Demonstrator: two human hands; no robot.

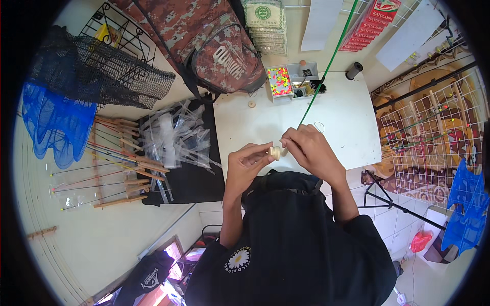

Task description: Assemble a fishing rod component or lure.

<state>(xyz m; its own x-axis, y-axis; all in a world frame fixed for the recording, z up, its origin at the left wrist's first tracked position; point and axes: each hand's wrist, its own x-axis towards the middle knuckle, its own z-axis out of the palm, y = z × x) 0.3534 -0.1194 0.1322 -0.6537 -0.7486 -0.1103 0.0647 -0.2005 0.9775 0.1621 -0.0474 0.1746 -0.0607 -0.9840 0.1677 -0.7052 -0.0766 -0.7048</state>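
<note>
Above the front edge of the white table, my left hand (pixel 246 166) grips a small cream spool (pixel 275 152) between thumb and fingers. Close beside it on the right is my right hand (pixel 310 151), its thumb and index finger bent into a pinch. A thin green rod (pixel 326 72) slants from the top edge down into the right hand's fingers. Its lower end is hidden there. Whether a thread runs between the hands is too small to tell. A small wooden ring or spool (pixel 251 104) lies farther off on the tabletop.
The white table (pixel 352 117) bears a compartment box (pixel 298 91) with bright small pieces and a dark cylinder (pixel 353 71). A camouflage backpack (pixel 214 46) is behind. To the left are clear plastic sleeves (pixel 173 137), wooden-handled rods (pixel 148 163) and nets (pixel 58 120); a wire rack (pixel 431 127) stands right.
</note>
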